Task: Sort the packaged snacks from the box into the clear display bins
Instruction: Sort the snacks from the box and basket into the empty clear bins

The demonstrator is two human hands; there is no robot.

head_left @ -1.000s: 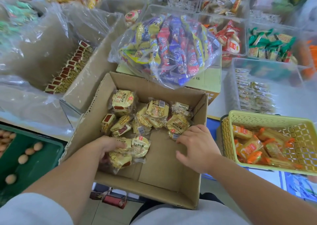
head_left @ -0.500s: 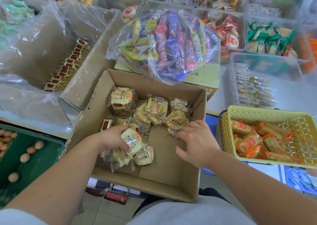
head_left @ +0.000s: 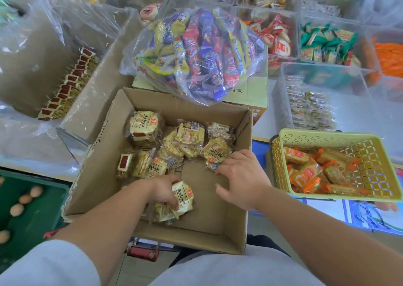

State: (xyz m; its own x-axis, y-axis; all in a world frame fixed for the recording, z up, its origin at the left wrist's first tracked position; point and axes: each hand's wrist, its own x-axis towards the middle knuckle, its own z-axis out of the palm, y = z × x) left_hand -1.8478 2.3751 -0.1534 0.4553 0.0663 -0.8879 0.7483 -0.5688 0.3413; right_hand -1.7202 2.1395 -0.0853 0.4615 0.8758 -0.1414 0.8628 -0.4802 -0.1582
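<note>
- Cardboard makes up the open box [head_left: 98, 176] at lower centre, where the task's snacks are found. None of its yellow packets can be seen in a bin at this moment.
- A bundle of yellow packets [head_left: 182, 196] is gripped by the left hand [head_left: 162, 190], with the fingers curled over it, low against the near part of the box floor.
- Nothing is held by the right hand [head_left: 242, 181]. It is loosely spread, with its fingertips just beside a round packet [head_left: 216, 154] near the right wall.
- The step is judged to be the gathering of a handful for transfer.
- The film wrappers look slippery, so the grip should be closed fully before anything is raised. The free hand could be brought under the bundle as support.
- The lift should be carried clear of the box wall and of the clear bag [head_left: 196, 52] standing just behind it, on the way to the clear bins [head_left: 281, 82] at upper right.
- At least two packets are counted in the grip, though the number hidden under the fingers cannot be told.
- About seven loose packets are counted further back in the box, one of them smaller and red-ended.
- One yellow basket [head_left: 327, 134] is seen at right. Its orange packets overlap too much to be counted.
- Four eggs [head_left: 36, 190] are plainly counted in the green crate [head_left: 32, 220] at lower left.
</note>
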